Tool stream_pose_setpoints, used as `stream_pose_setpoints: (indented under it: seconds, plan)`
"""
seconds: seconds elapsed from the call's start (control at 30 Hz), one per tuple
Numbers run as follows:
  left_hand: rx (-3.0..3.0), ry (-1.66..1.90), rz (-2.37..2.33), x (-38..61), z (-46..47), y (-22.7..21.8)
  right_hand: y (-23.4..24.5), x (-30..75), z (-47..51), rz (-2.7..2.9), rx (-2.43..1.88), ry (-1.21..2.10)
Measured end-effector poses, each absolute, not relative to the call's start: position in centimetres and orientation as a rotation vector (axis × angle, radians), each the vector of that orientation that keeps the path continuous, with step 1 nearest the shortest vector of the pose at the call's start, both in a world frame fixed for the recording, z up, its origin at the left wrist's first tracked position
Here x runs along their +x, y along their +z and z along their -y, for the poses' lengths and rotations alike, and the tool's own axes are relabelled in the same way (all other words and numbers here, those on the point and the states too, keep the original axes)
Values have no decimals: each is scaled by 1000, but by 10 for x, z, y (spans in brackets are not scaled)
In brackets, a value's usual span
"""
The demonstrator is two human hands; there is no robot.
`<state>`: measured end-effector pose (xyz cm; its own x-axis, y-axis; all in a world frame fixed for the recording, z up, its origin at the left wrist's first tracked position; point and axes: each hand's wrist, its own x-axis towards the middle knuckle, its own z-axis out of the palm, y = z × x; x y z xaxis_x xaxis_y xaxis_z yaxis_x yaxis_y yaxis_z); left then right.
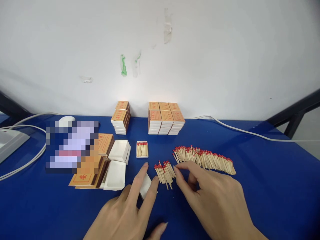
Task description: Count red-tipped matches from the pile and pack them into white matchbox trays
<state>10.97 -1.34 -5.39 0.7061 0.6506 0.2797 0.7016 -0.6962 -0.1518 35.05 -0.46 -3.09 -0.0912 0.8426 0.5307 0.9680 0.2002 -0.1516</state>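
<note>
My left hand [125, 211] is low in the middle, its fingers stretched out and spread. Its index and middle fingers reach over a white matchbox tray [146, 186], partly hidden beneath them. The middle fingertip comes close to a small bunch of red-tipped matches [165, 173]. On the bunch's right side, my right hand [210, 190] has thumb and index finger pinched together; whether a match is between them I cannot make out. Behind that hand lies a long row of loose matches [205, 157]. A tray filled with matches [142, 149] sits just beyond my left fingertips.
Stacked matchboxes stand against the wall, one group [120, 116] left and a wider one [166, 117] right. White trays [115, 175] and flat orange sleeves [83, 176] lie left, beside a pixelated patch [75, 143]. White cables [237, 128] cross the blue table [275, 186].
</note>
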Motion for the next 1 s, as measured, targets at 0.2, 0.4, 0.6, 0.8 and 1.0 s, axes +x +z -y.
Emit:
stream_pose_setpoints:
  seconds: [0.2,0.4,0.6,0.8,1.0]
  plan:
    - [-2667,-309,1085,110,13,-55,-37,355,-3,1956,-1751,-486]
    - [-2674,-316,1076,110,14,-55,-36,354,-6,1982,-1719,-454]
    - [-2669,-310,1077,109,15,-55,-37,354,-4,1972,-1741,-393]
    - [-2679,-303,1106,109,14,-55,-39,355,-2,1966,-1782,-335]
    - [-2683,-305,1096,110,13,-55,-38,355,-1,1973,-1778,-284]
